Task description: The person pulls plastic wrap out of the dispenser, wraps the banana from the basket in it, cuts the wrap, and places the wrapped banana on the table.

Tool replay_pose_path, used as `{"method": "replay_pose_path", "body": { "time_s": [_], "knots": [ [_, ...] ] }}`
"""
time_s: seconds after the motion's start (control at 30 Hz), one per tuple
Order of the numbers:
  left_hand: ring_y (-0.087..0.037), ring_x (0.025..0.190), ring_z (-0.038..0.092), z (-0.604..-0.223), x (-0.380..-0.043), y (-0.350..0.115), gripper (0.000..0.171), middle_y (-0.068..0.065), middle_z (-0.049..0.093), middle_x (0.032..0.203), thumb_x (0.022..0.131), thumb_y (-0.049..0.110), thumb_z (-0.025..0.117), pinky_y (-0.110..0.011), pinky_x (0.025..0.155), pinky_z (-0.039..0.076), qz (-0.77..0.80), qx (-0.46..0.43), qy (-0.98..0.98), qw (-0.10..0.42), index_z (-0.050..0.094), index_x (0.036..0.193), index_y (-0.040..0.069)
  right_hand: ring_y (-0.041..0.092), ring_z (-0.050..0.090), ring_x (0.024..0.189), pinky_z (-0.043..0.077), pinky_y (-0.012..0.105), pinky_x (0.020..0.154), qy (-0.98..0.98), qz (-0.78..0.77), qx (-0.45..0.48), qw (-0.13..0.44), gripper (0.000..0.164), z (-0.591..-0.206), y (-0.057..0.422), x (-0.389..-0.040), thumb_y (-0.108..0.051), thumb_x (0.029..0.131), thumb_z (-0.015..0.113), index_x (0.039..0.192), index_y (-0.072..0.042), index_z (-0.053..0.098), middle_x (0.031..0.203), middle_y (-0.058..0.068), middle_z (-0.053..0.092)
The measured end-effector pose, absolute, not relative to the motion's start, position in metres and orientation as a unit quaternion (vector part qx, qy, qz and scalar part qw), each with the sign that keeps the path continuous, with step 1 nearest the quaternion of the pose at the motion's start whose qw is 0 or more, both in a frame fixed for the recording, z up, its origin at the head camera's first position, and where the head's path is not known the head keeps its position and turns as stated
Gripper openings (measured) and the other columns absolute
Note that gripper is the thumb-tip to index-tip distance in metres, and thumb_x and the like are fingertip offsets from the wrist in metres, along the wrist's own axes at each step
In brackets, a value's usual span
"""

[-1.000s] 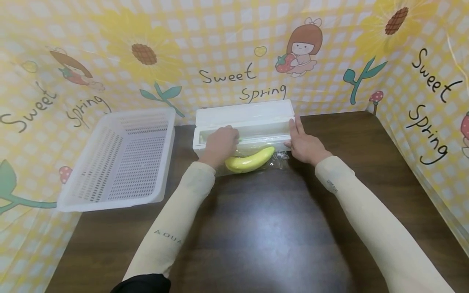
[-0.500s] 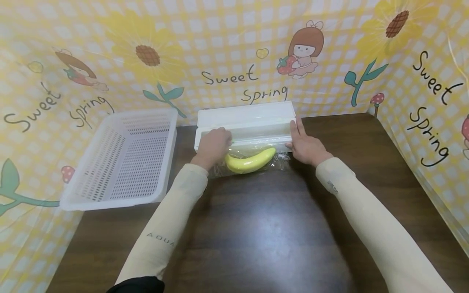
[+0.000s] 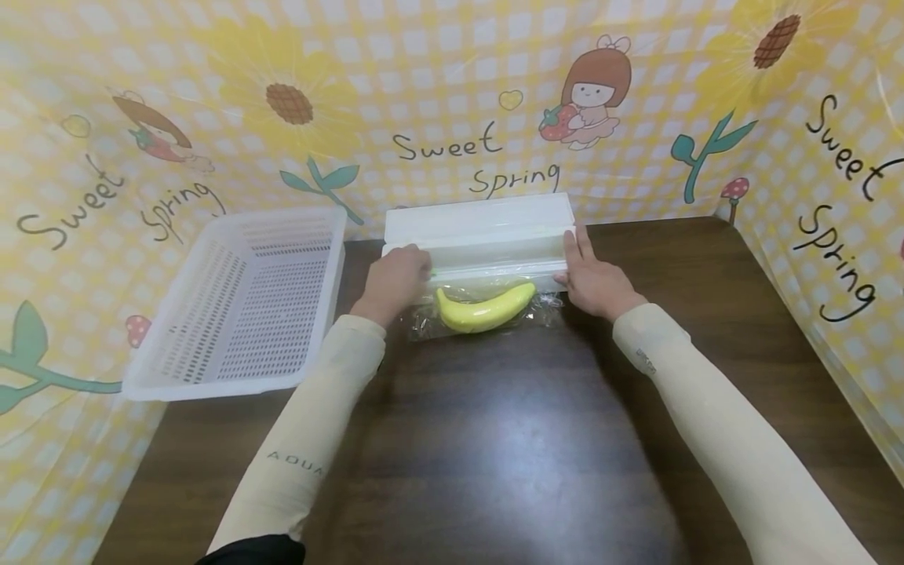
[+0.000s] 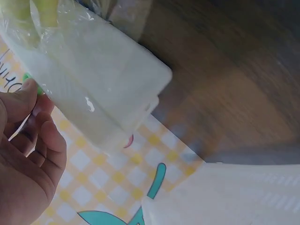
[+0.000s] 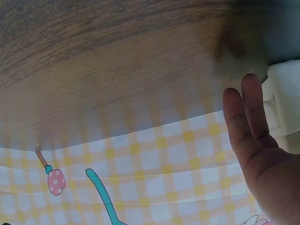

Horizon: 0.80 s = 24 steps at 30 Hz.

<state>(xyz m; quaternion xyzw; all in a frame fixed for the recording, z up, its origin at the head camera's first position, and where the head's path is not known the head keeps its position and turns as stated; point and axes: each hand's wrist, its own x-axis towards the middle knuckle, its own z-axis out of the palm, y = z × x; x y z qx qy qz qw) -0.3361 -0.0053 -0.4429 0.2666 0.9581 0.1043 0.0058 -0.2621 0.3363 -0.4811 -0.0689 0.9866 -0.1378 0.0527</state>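
A white cling film box (image 3: 480, 218) stands at the back of the table with its lid raised. My left hand (image 3: 393, 281) is at the box's left end, thumb and fingertip pinching a small green slide cutter (image 4: 39, 90) on its edge. My right hand (image 3: 599, 284) braces the right end; two fingers (image 5: 240, 119) lie straight in the right wrist view, with the thumb at the front side. Clear cling film (image 3: 425, 323) spreads from the box onto the table under and around a yellow banana (image 3: 487, 311), which lies just in front.
A white perforated plastic basket (image 3: 321, 314) sits to the left, close to my left forearm. Behind the brown wooden table (image 3: 494, 439) hangs a yellow checked cloth (image 3: 438, 78) that also covers both sides.
My left hand has slid leftward along the box with the green slide cutter, from near the banana's left end to the box's left end. The right hand stays at the right end.
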Motion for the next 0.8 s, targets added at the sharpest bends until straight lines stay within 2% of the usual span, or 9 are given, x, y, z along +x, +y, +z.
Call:
{"method": "replay_pose_path", "body": {
  "time_s": [0.33, 0.7, 0.8],
  "knots": [
    [-0.028, 0.082, 0.055, -0.441, -0.340, -0.017, 0.011, -0.007, 0.058, 0.089, 0.093, 0.008, 0.057, -0.046, 0.064, 0.051, 0.085, 0.269, 0.959, 0.006, 0.064, 0.086, 0.011, 0.044, 0.066, 0.094, 0.052, 0.052, 0.070, 0.987, -0.138, -0.070, 0.054, 0.078, -0.478, 0.334, -0.261, -0.034, 0.108, 0.039, 0.158, 0.002, -0.009, 0.162, 0.023, -0.022],
    [-0.030, 0.084, 0.060, -0.433, -0.339, -0.032, 0.016, -0.009, 0.061, 0.092, 0.097, 0.013, 0.053, -0.048, 0.070, 0.053, 0.052, 0.266, 0.963, 0.008, 0.068, 0.095, 0.009, 0.038, 0.066, 0.077, 0.052, 0.050, 0.066, 0.986, -0.142, -0.067, 0.055, 0.077, -0.477, 0.334, -0.260, -0.033, 0.108, 0.039, 0.158, 0.002, -0.009, 0.162, 0.024, -0.020],
    [-0.030, 0.085, 0.060, -0.431, -0.340, -0.037, 0.014, -0.010, 0.061, 0.093, 0.096, 0.012, 0.054, -0.047, 0.072, 0.052, 0.051, 0.264, 0.963, 0.014, 0.067, 0.096, 0.009, 0.039, 0.066, 0.077, 0.052, 0.050, 0.066, 0.986, -0.143, -0.066, 0.054, 0.078, -0.477, 0.334, -0.260, -0.034, 0.108, 0.039, 0.158, 0.001, -0.009, 0.163, 0.025, -0.018]
  ]
}}
